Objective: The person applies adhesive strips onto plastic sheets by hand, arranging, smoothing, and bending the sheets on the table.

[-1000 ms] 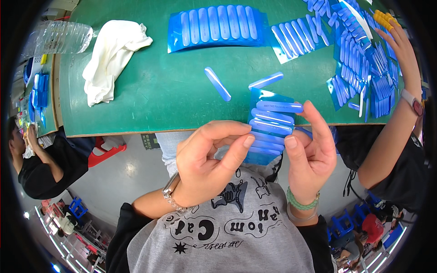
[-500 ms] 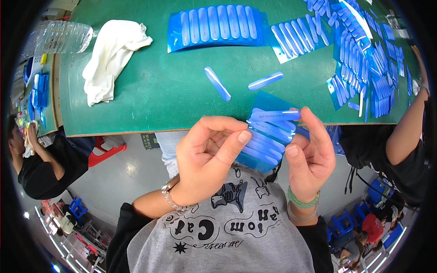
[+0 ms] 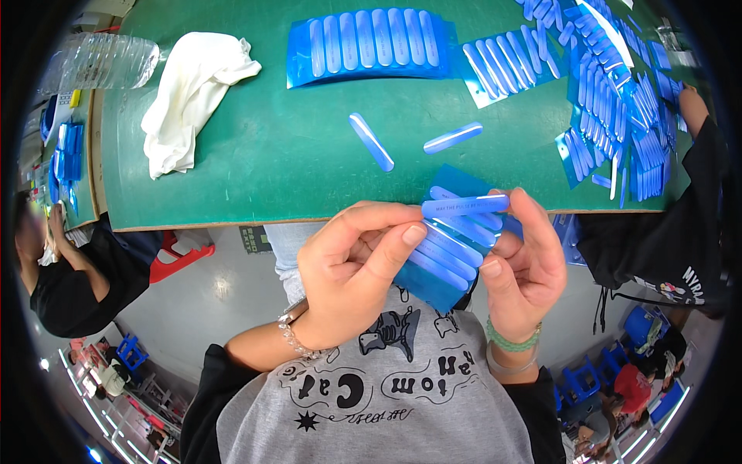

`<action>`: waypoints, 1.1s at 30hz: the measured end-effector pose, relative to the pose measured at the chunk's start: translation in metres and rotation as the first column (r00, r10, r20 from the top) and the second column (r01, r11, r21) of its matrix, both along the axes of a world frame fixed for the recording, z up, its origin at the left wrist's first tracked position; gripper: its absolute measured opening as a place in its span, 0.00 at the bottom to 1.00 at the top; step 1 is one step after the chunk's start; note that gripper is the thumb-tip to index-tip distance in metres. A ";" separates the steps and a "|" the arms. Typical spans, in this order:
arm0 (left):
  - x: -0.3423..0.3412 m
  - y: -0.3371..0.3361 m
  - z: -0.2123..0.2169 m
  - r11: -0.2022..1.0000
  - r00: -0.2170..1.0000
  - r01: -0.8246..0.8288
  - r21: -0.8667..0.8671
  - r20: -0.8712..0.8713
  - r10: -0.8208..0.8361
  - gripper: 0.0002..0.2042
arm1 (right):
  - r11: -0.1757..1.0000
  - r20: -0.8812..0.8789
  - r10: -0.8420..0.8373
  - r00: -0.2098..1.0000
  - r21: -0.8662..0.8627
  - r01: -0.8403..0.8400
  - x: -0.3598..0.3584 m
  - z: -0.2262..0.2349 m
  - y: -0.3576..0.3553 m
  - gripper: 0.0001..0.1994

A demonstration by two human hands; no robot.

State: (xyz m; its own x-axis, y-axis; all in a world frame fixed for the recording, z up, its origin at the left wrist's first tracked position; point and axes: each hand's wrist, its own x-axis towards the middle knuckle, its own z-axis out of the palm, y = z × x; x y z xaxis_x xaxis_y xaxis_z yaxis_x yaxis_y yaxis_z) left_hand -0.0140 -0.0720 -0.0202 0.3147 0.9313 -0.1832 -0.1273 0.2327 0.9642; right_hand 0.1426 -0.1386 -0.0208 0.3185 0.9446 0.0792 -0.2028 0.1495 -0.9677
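In front of my chest is a small blue film sheet (image 3: 427,284) bearing several rounded blue strips (image 3: 447,257). Across its upper part lies one printed blue strip (image 3: 465,206), tilted against the others. My left hand (image 3: 348,267) is closed, thumb and forefinger pinching the strips and sheet at their left edge. My right hand (image 3: 529,274) has its fingers bent round the right side; a fingertip meets the end of the printed strip and the thumb is at the sheet's right edge. Two loose blue strips, one leaning (image 3: 371,142) and one nearly level (image 3: 453,138), lie on the green table just beyond.
A stack of blue sheets with strips (image 3: 371,42) lies at the table's back, beside another sheet (image 3: 506,66). Many more are heaped at right (image 3: 610,108). A white cloth (image 3: 193,100) and clear plastic bottle (image 3: 100,62) are at left. A co-worker's arm (image 3: 693,112) reaches in from the right.
The sheet has turned in my hands, its lower end swinging down and right, and the strips fan out more. The co-worker's arm at right has reached farther onto the table.
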 end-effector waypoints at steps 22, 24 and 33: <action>-0.009 0.010 -0.003 0.789 0.957 0.175 0.590 -0.292 0.006 0.14 | 0.996 0.039 -0.071 0.997 -0.055 0.074 0.001 0.001 0.002 0.28; -0.009 0.012 -0.004 0.769 0.957 0.178 0.614 -0.290 0.009 0.14 | 0.996 0.023 -0.063 0.998 -0.060 0.065 0.001 0.001 0.003 0.27; -0.005 0.003 -0.005 0.965 0.992 0.055 0.256 -0.121 -0.024 0.10 | 0.999 -0.039 0.026 0.999 0.020 -0.025 0.004 0.002 0.003 0.30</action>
